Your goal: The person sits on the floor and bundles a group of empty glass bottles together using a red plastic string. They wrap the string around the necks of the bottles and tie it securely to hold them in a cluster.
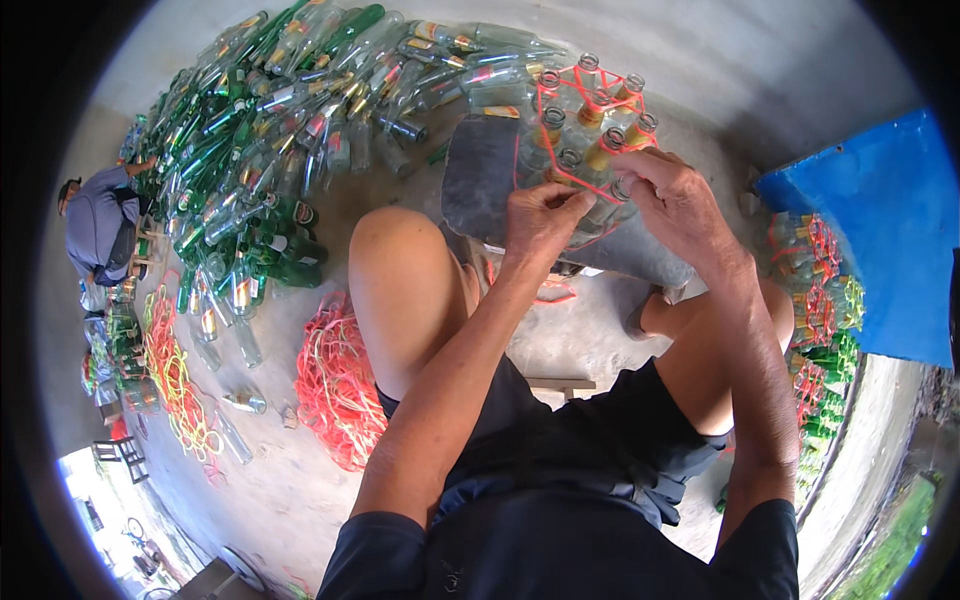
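A cluster of clear glass bottles (pixel 553 120) stands upright before me on a dark board (pixel 480 176). Red plastic strap (pixel 571 180) loops around the bottle necks and lies lower around the group. The thumb and fingers of my left hand (pixel 544 221) pinch the strap at the near side of the cluster. Beside the nearest bottle neck, my right hand (pixel 675 196) has its fingers closed on the strap at the right; its fingertips are partly hidden. Gold-coloured labels show below several bottle mouths.
A large heap of green and clear bottles (pixel 247 150) lies at the left. Tangled red strap (pixel 341 382) and yellow-red strap (pixel 176 367) lie on the floor. A person (pixel 101 217) sits by the heap. Strapped bottle bundles (pixel 814 315) stand near a blue panel (pixel 885 232).
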The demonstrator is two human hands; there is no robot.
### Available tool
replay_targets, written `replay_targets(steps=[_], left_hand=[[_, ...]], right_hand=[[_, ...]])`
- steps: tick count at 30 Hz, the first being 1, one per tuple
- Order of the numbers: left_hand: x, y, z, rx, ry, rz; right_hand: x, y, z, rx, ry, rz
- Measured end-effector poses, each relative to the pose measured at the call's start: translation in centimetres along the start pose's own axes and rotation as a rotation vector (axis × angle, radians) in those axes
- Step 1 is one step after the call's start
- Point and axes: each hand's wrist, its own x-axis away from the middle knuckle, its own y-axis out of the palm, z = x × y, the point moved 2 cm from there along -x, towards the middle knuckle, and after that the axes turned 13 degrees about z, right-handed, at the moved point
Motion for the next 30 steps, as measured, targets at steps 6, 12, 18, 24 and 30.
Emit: replay_targets(steps=[6,12,18,24,30], left_hand=[[-0.1,0.2,-0.3,-0.009,0.051,0.050],[-0.7,0.0,-1.5,-0.087,0.043,0.054],[-0.4,0.3,-1.5,-0.072,0.016,0.088],[-0.2,0.1,-1.5,-0.103,-0.030,0.086],[-1.0,0.3,-2.5,-0.126,-0.074,0.067]], right_hand=[[-2.7,1.0,0.4,0.016,-0.017,-0.205],[-4.7,1.6,-0.4,0.124,0.117,-0.480],[-5.5,1.9,0.0,0.014,0.174,-0.590],[-5.2,2.3,0.8,-0.079,0.148,-0.641],[-6.2,2.8,2.1,-0.057,0.040,-0.703]])
